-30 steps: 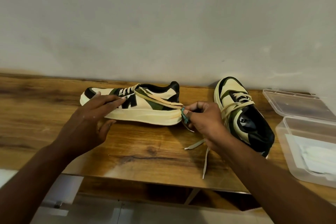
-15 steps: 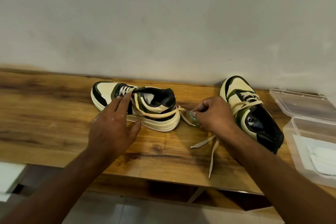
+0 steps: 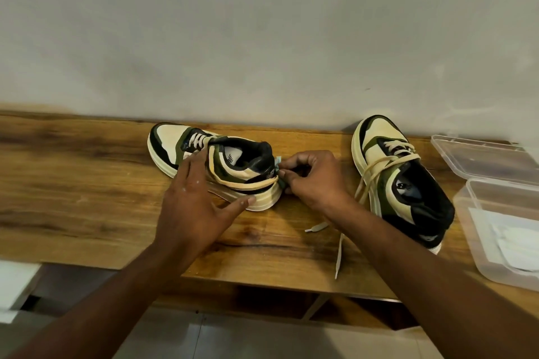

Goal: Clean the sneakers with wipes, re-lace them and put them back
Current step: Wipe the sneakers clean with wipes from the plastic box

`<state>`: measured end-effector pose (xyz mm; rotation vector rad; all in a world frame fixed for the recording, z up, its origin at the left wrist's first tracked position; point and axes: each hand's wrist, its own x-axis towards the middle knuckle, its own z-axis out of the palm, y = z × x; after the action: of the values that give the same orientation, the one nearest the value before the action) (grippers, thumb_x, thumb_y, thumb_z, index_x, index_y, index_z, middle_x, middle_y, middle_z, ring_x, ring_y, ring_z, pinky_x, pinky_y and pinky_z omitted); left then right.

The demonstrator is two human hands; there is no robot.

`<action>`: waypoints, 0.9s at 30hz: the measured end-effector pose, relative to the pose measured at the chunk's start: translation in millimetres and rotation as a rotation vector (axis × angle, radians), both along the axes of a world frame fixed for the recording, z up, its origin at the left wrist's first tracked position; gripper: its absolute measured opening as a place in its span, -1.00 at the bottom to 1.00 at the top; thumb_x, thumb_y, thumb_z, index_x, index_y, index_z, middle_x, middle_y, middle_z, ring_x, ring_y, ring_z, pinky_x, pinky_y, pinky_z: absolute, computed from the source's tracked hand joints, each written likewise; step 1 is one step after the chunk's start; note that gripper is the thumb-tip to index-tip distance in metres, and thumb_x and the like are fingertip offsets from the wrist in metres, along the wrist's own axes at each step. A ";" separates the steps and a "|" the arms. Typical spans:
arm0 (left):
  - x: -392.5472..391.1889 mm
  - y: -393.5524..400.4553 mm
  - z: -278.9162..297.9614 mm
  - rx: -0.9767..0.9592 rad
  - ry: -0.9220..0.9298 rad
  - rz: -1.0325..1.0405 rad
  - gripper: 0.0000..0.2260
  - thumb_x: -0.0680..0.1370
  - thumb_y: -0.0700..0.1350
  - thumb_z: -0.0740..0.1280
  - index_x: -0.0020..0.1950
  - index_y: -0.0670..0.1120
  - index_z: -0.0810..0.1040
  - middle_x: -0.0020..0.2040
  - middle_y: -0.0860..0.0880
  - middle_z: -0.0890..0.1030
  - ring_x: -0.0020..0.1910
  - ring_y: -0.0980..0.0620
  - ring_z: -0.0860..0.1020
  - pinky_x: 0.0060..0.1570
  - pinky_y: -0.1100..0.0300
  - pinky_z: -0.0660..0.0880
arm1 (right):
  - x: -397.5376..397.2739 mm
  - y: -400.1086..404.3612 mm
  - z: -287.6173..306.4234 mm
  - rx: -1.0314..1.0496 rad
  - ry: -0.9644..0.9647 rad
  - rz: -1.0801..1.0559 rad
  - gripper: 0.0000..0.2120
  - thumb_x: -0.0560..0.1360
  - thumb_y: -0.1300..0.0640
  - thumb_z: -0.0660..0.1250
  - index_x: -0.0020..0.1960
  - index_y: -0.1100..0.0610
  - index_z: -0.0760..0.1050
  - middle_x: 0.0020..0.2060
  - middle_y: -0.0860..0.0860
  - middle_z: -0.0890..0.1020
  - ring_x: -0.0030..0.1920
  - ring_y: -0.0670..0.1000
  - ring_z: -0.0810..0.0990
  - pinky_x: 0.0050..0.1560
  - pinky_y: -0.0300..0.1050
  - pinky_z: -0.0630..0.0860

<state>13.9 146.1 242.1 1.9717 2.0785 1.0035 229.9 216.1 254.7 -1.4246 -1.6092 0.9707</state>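
Observation:
Two cream, green and black sneakers stand on the wooden table [image 3: 87,198]. The left sneaker [image 3: 233,163] points its toe to the far left, heel toward me. My left hand [image 3: 195,201] rests on its near side with straight fingers, thumb against the sole. My right hand [image 3: 312,178] pinches the cream lace [image 3: 248,183] at the heel; the lace wraps around the shoe's collar and has a teal tip. The right sneaker [image 3: 402,183] stands to the right, toe toward the wall, its loose lace [image 3: 339,253] trailing over the table's front edge.
A clear plastic box [image 3: 478,245] with white wipes inside stands open at the right edge, its lid [image 3: 478,154] folded back toward the wall. A grey wall runs directly behind the table. Pale floor shows below the table's front edge.
The left sneaker has been turned from side-on to heel toward me. My left hand has shifted from its toe to its near side. My right hand still pinches the lace end.

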 end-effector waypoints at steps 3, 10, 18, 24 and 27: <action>-11.6 4.2 0.3 -0.009 -0.086 -0.065 0.01 0.27 0.33 0.60 0.60 -0.04 0.33 0.46 0.01 0.50 0.43 0.03 0.48 0.40 -0.07 0.50 | 0.4 -14.9 4.3 0.050 -0.045 0.059 -0.74 0.46 0.32 0.54 -0.22 -0.05 0.69 -0.27 -0.15 0.71 -0.28 -0.14 0.71 -0.20 -0.17 0.69; -31.2 7.8 2.3 -0.193 -0.284 -0.237 0.18 0.15 0.28 0.69 0.67 0.14 0.19 0.49 0.26 0.40 0.51 0.20 0.38 0.54 -0.03 0.37 | -9.7 -44.5 7.0 0.084 -0.074 0.215 -0.90 0.42 0.28 0.59 -0.17 0.10 0.74 -0.28 -0.12 0.73 -0.29 -0.18 0.70 -0.26 -0.28 0.61; -18.9 3.8 4.9 -0.228 -0.150 -0.175 0.36 0.08 0.61 0.49 0.71 0.08 0.01 0.70 0.07 0.14 0.69 0.04 0.06 0.61 -0.18 0.19 | -2.2 -35.9 22.4 0.332 0.058 0.044 -0.91 0.43 0.24 0.59 -0.10 0.10 0.75 -0.22 -0.08 0.73 -0.22 -0.06 0.71 -0.21 -0.01 0.70; -16.1 2.7 4.4 -0.269 -0.169 -0.136 0.34 0.10 0.43 0.49 0.73 0.02 -0.06 0.73 0.00 0.01 0.69 0.08 -0.05 0.53 0.23 0.02 | -22.5 -60.3 1.7 0.869 -0.254 0.323 -0.90 0.53 0.28 0.50 0.04 0.27 0.70 -0.02 0.12 0.66 -0.03 0.02 0.63 -0.06 -0.14 0.61; -15.6 2.5 5.3 -0.278 -0.189 -0.135 0.28 0.20 0.20 0.63 0.73 0.00 -0.06 0.73 -0.01 0.00 0.68 0.12 -0.09 0.49 0.32 0.00 | -26.9 -58.5 -1.2 0.905 -0.359 0.340 -0.85 0.56 0.27 0.48 0.11 0.29 0.68 0.06 0.16 0.64 0.05 0.06 0.62 0.06 -0.14 0.59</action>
<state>-1.8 148.6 247.4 1.7775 1.8439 0.7923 203.0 157.6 253.5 -0.7162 -2.1962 0.0609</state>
